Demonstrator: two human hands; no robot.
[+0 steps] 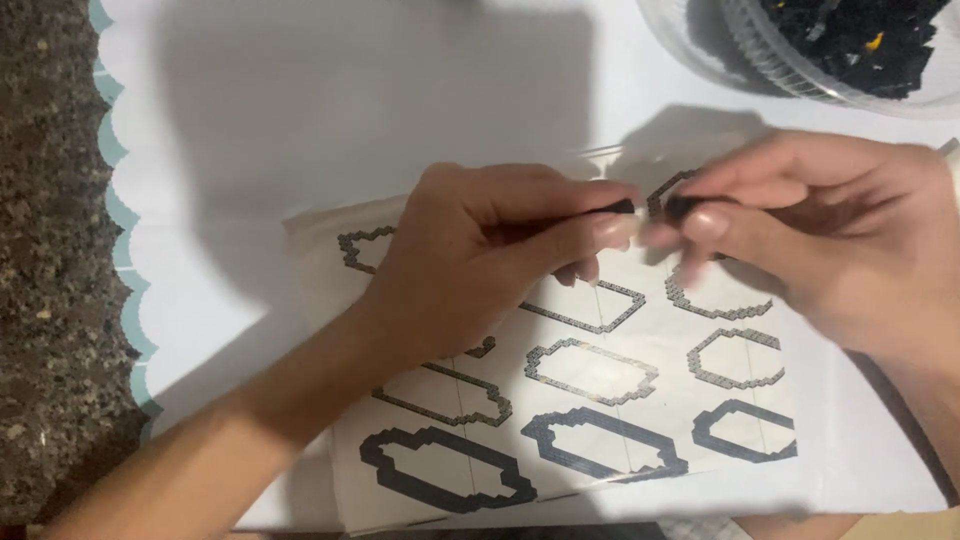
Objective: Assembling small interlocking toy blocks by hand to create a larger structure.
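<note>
The left hand (480, 260) pinches a small black piece (622, 207) between thumb and forefinger, closed tight on it, and the right hand (830, 230) pinches a second dark piece (682, 206) the same way; the two pieces meet end to end, almost touching, just above the middle of the sheet (590, 400). That sheet is white paper, glossy (it seems to lie under a clear sleeve), printed with stepped, pixel-edged rings shaped like stretched hexagons. About ten rings show, some partly hidden under the hands: the ones along the near edge are thick and dark, the ones farther up thin and grey. The sheet lies on a smooth white cloth (300, 110) with a scalloped teal border, and left of the cloth the table (50, 250) shows as rough speckled stone in brown and grey. Beyond the sheet's far right corner stands a clear plastic tub (720, 60) with ribbed walls, cut off by the frame; it is filled with many tiny black pieces (850, 35), too small to count, with one orange fleck among them.
</note>
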